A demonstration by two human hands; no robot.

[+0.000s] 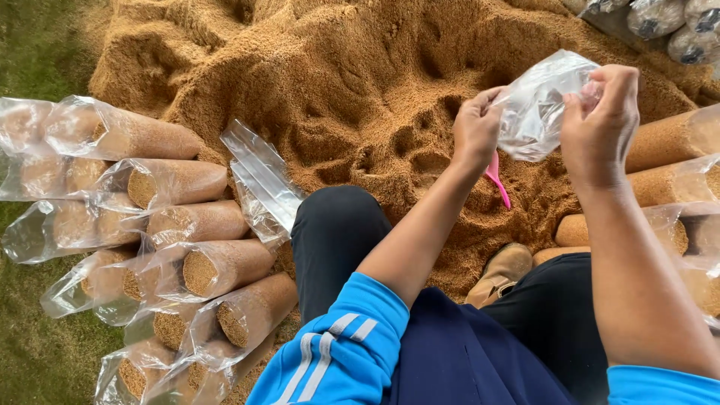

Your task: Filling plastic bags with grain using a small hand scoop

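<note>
Bag [536, 105], clear plastic, empty, held in the air above the sawdust heap [360, 90] between both hands. Left hand [475, 135]: fingers closed, pinching the bag's left edge near its mouth. Right hand [600, 120]: fingers curled shut on the right edge, thumb and fingertips pressed together on the film. Handling, as judged: very light, limp and thin, likely slippery, its 2 walls prone to cling together; best taken at the mouth rim, 1 wall per hand, so the opening can be parted. Scoop [496, 180], pink, lying on the sawdust just below the left wrist, touched by neither hand. Spare bags [262, 180], flat and clear, lying at the heap's left edge beside the person's knee. Filled bags [187, 247], cylinders packed with sawdust, stacked in a row to the left; more of the same lie at the right [675, 180]. Shoe [501, 274], tan, resting in the sawdust between the legs.
</note>
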